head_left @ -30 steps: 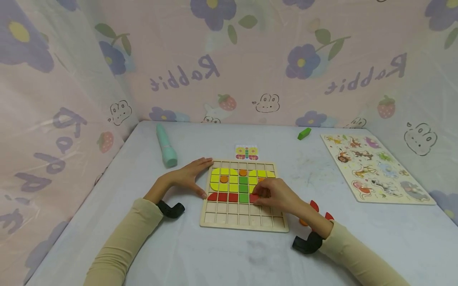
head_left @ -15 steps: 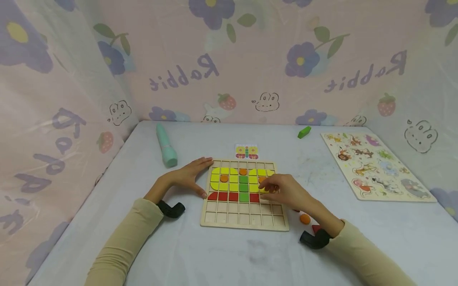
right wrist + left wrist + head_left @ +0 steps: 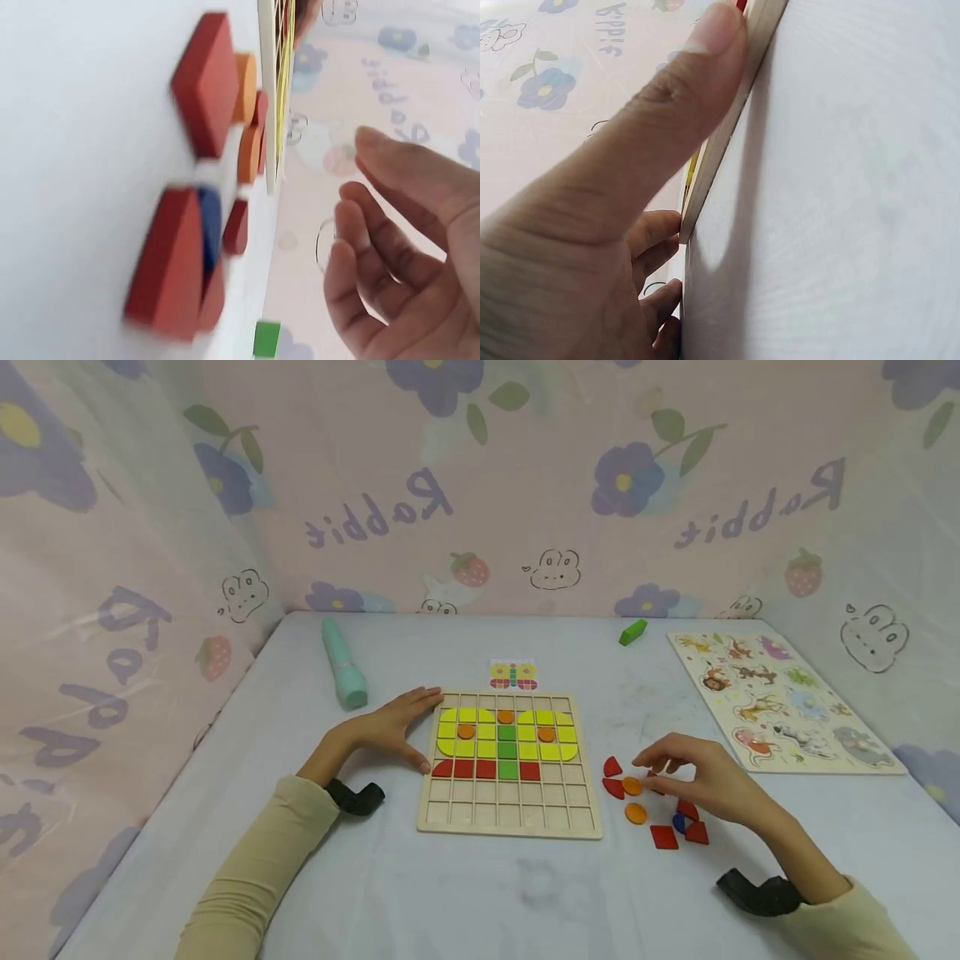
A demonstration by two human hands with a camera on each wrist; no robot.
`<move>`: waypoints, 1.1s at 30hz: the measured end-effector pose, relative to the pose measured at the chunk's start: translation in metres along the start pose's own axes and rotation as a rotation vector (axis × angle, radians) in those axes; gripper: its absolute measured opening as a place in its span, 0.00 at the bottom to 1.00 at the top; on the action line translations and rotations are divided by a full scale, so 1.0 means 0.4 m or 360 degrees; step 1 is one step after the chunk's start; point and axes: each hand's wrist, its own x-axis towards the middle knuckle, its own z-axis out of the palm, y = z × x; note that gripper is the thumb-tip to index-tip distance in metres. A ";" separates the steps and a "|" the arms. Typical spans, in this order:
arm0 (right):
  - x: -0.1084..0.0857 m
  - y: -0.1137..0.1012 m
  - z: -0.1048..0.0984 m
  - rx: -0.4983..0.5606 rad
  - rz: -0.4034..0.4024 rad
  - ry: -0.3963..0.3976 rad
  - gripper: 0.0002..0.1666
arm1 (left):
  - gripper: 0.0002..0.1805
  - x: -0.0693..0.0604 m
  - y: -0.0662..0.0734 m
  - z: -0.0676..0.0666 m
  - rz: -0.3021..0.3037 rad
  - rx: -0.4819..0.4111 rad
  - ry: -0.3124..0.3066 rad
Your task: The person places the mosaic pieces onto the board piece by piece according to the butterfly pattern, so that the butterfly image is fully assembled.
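Note:
A square wooden grid board [image 3: 510,818] lies on the table. Yellow pieces, orange discs, a green column and a row of red pieces [image 3: 464,768] fill part of its cells. My left hand [image 3: 393,727] rests at the board's left edge, thumb and fingers spread; the left wrist view shows the thumb against the rim [image 3: 718,154]. To the right of the board, my right hand [image 3: 712,777] hovers over loose pieces, fingers loosely bent and nothing between them. Below it lie a red square [image 3: 664,837], orange discs [image 3: 636,813], several red quarter-round pieces [image 3: 697,832] and a partly covered blue piece [image 3: 679,822].
A small butterfly pattern card [image 3: 513,674] lies behind the board. At the back left is a mint-green tapered object [image 3: 345,664]. A green block [image 3: 633,632] lies at the back, and an animal puzzle board [image 3: 783,702] at the right.
My right hand has left the grid board, where a red square now sits right of the green column, and moved right over the loose pieces. My left hand stays at the board's edge.

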 end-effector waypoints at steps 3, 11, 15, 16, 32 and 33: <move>-0.033 0.012 -0.018 -0.0019 0.0060 -0.0034 0.16 | 0.62 -0.001 0.000 0.000 -0.0001 0.0001 -0.0003; -0.094 0.043 -0.052 0.0085 0.0116 -0.0169 0.18 | 0.62 0.001 -0.006 0.000 0.0034 0.0008 0.0018; -0.113 0.052 -0.053 0.0137 0.0114 -0.0239 0.19 | 0.62 0.003 -0.009 -0.001 0.0046 0.0011 0.0019; -0.116 0.051 -0.051 0.0153 0.0116 -0.0251 0.19 | 0.62 0.003 -0.008 -0.001 0.0044 0.0007 0.0017; -0.092 0.024 0.015 0.0241 0.0117 -0.0432 0.17 | 0.62 -0.003 0.004 -0.003 0.0001 -0.0026 -0.0007; -0.092 0.024 0.016 0.0248 0.0105 -0.0429 0.17 | 0.62 -0.004 0.004 -0.004 0.0004 -0.0024 -0.0003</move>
